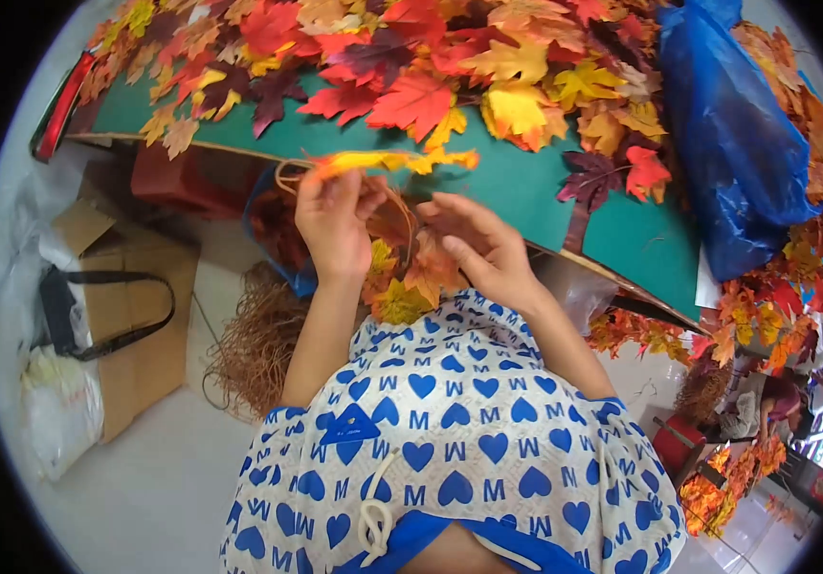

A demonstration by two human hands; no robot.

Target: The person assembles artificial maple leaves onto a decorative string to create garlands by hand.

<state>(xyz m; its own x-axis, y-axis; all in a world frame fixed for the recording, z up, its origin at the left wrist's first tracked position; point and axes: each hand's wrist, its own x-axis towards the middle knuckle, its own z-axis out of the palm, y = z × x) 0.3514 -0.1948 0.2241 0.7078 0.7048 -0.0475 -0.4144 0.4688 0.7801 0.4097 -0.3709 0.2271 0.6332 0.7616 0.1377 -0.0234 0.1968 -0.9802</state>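
My left hand [335,222] is closed in a pinch near the table's front edge, gripping a brown stem of an artificial leaf garland. A yellow-orange leaf [383,161], seen nearly edge-on, sticks out to the right above its fingers. The thin stem [400,209] curves down from there towards my lap, where yellow and orange maple leaves [402,302] hang against my apron. To the right, my right hand [486,251] has its thumb and fingers apart, curved beside the stem. Whether its fingertips touch the stem is hard to see.
A big pile of red, orange, yellow and dark maple leaves [411,100] covers the back of the green table [517,182]. A blue plastic bag [732,143] lies at the right. Below left are tangled brown stems [260,335], a red stool [182,182] and a cardboard box [139,316].
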